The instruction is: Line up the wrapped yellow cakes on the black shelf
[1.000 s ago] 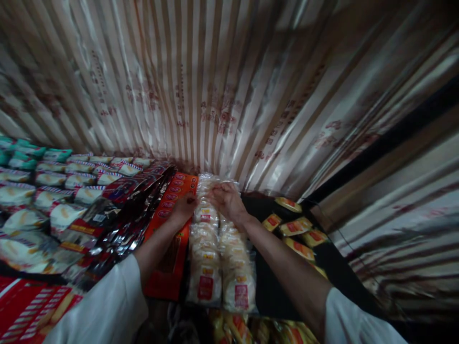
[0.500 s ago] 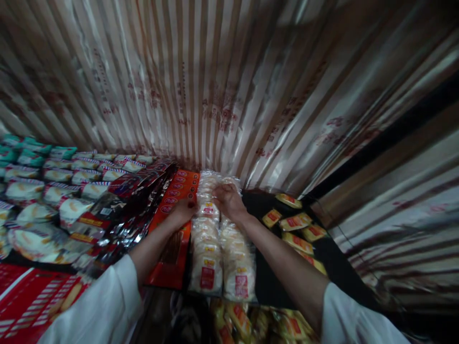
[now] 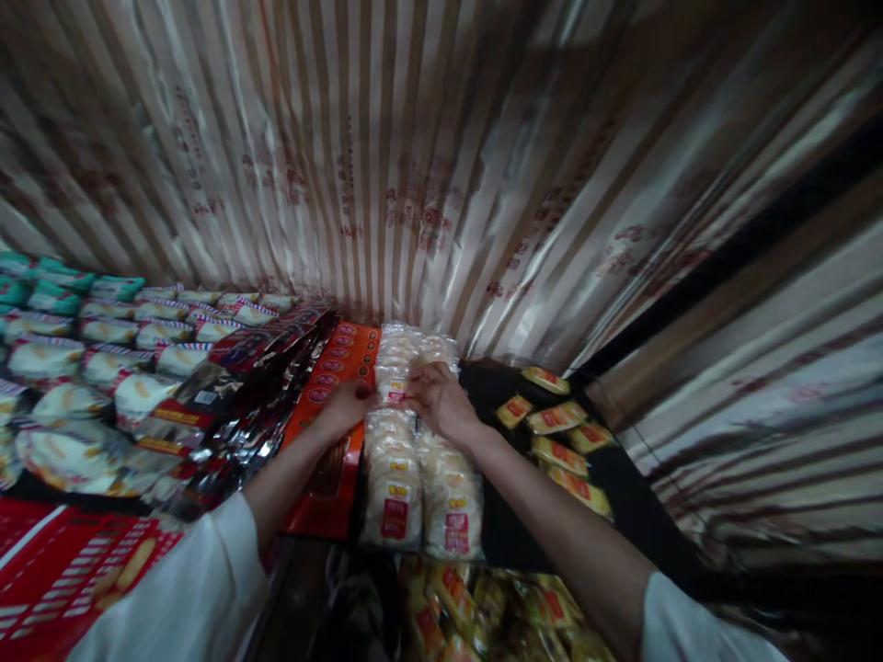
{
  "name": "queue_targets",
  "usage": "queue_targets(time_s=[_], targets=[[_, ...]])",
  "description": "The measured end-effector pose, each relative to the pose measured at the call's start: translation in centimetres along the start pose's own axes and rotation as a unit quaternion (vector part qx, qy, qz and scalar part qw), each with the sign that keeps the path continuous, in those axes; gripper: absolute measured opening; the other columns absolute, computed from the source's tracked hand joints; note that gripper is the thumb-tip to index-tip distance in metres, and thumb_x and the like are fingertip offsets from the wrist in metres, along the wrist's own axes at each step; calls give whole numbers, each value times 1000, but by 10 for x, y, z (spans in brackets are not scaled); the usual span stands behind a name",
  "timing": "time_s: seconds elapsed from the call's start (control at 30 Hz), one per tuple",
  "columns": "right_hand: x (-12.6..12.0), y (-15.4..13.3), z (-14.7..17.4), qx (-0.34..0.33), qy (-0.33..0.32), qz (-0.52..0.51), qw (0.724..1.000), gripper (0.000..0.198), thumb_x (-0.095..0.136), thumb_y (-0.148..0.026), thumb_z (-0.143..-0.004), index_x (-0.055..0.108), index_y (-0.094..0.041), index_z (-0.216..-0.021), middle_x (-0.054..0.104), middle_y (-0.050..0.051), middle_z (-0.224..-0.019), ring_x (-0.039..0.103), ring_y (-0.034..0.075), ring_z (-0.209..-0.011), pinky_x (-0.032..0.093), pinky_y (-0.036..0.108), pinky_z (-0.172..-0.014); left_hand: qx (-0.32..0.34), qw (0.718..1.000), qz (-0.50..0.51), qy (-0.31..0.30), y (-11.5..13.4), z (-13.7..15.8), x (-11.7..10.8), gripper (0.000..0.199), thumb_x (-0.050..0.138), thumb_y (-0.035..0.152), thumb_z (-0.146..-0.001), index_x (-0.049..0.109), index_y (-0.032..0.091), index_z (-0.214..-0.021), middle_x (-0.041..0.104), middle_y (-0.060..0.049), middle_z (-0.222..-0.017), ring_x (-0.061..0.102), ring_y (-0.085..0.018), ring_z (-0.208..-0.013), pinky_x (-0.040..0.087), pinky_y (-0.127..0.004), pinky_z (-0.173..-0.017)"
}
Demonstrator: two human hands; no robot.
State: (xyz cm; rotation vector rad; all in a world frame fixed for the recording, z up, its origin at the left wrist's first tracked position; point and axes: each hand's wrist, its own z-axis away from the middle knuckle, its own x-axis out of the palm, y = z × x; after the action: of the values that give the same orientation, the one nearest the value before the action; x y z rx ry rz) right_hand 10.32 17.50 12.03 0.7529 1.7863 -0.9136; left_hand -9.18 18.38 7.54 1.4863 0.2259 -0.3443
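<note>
Between your left hand (image 3: 345, 408) and your right hand (image 3: 442, 401), a labelled bread packet (image 3: 395, 387) is lying toward the far end of the left row (image 3: 393, 473) on the black table (image 3: 503, 535). Your fingertips are meeting its left and right edges. Both hands are showing curled fingers; whether they are gripping the film cannot be determined. Compared with half a second ago, your right hand is sitting nearer to you, its fingertips now standing level with the packet's label and closer to those of your left hand. The packet's printed side is facing up; its own long axis is not discernible, neighbours overlapping it. Its row is running lengthwise from the near edge toward the striped sheet (image 3: 386, 184), beside the right row (image 3: 453, 492).
</note>
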Motion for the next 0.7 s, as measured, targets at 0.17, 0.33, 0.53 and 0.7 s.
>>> queue_targets(time_s=[0.17,0.33,0.53,0.7], targets=[[1,-7,1,23,-34,30,999,10,67,-26,-81,72,-18,-80,64,9,-107,47,24,-106,39,36,-95,7,1000,0,28,-4,2,0,5,60,22,-65,60,17,-64,61,0,-61,52,-12,-59,38,-23,-55],[2,-11,4,38,-17,46,998,18,66,-28,-81,69,-17,-95,62,10,-111,46,25,-107,39,36,-94,55,996,62,21,-5,5,3,3,57,18,-63,60,18,-64,61,1,-65,54,-13,-64,41,-23,-63],[3,-11,4,52,0,24,998,7,63,-21,-82,68,-17,-79,65,8,-100,50,22,-100,40,34,-92,78,991,107,28,-3,-3,9,4,55,16,-63,55,18,-60,56,3,-58,50,-10,-58,40,-22,-59],[3,-12,1,85,27,49,995,10,58,-17,-82,67,-16,-80,67,8,-91,54,21,-95,37,35,-95,59,992,75,85,-1,-8,9,5,60,22,-68,58,18,-69,62,0,-67,55,-13,-64,43,-25,-64]])
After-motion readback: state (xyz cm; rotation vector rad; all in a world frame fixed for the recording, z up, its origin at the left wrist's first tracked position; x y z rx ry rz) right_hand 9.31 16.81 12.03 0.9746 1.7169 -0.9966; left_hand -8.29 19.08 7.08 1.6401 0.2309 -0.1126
